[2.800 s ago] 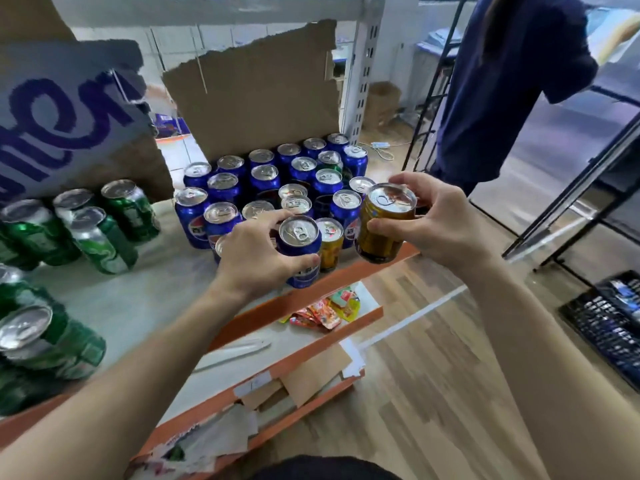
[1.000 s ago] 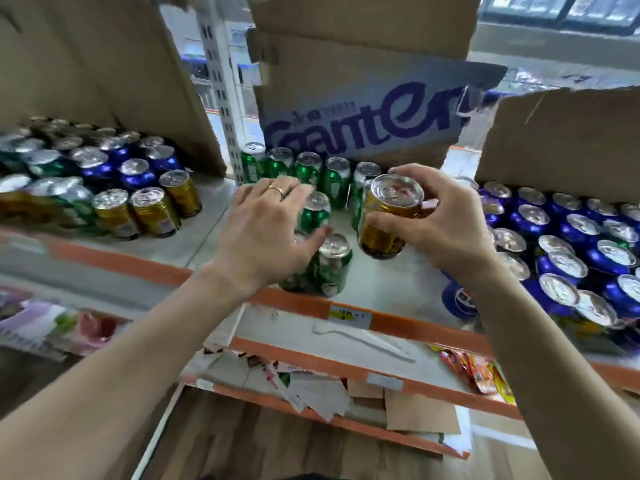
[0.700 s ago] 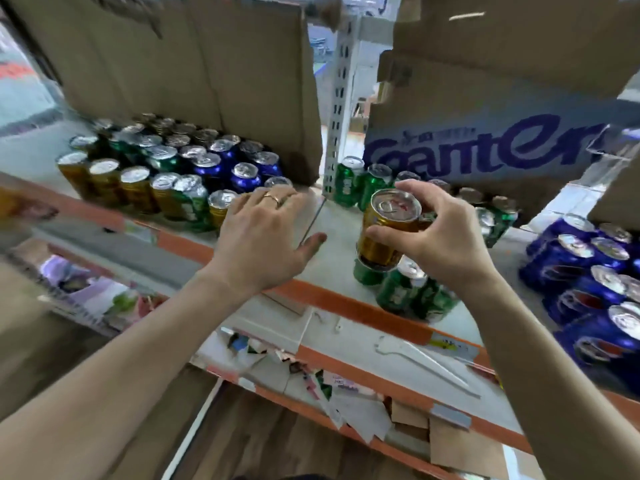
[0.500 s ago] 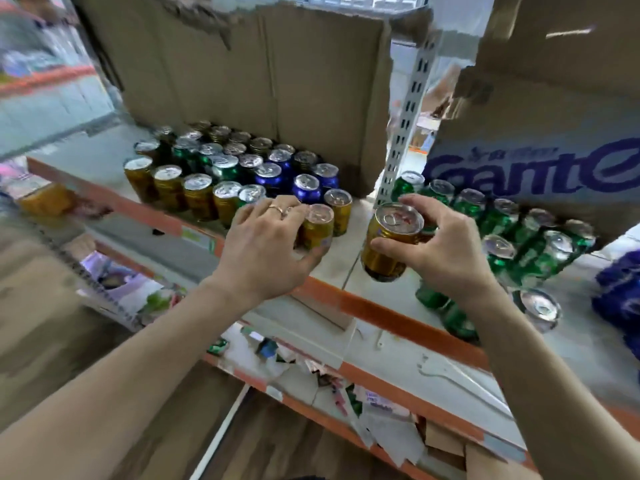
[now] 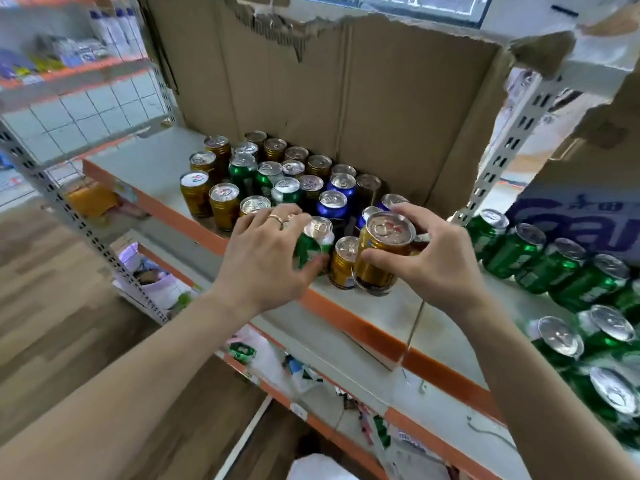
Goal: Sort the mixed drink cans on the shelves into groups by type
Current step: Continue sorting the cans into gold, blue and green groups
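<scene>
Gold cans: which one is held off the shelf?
The gold can in the right hand, raised at the shelf's front edge; the other gold cans stand on the shelf.

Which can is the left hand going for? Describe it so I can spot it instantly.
Start at the tall brown cardboard sheet behind the mixed cluster of cans, then drop to the orange front edge of the shelf. The green metal can under the left hand stands at that front edge, the only green one there, beside gold cans, one in the right hand.
</scene>
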